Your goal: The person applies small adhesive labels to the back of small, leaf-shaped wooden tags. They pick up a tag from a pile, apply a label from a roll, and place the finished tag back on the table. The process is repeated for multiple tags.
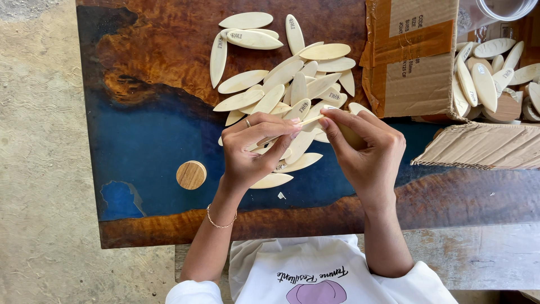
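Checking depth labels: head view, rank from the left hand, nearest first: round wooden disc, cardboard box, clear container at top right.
1. Round wooden disc: just left of the left hand, on the blue tabletop.
2. Cardboard box: upper right, beyond the right hand.
3. Clear container: far top-right corner.

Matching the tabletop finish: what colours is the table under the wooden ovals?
Blue resin between reddish-brown burl wood, table, seen in the head view.

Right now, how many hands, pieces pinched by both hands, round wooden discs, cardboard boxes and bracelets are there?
Hands: 2 (left hand, right hand)
Oval wooden piece pinched by both hands: 1
Round wooden disc: 1
Cardboard box: 1
Bracelet: 1
Total: 6
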